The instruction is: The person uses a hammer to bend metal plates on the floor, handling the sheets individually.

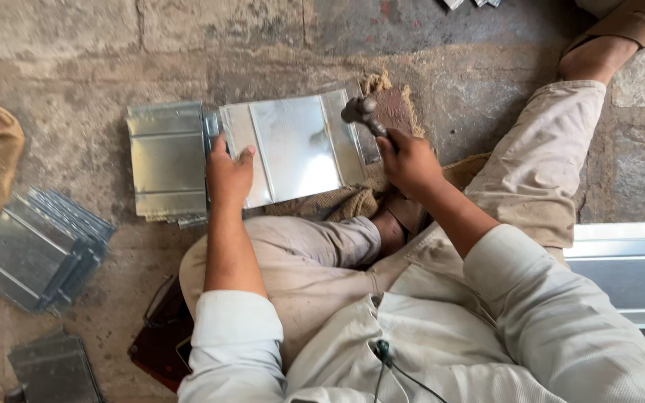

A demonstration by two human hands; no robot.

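I sit cross-legged on a stone floor. My left hand presses down on the left edge of a shiny folded metal sheet that lies on a burlap pad in front of me. My right hand grips the handle of a dark hammer, its head raised just over the sheet's right flange. The sheet has raised folds along both sides.
A stack of similar folded sheets lies left of the worked sheet. More stacks sit at the far left and lower left. A long metal panel lies at the right. A sandalled foot is at top right.
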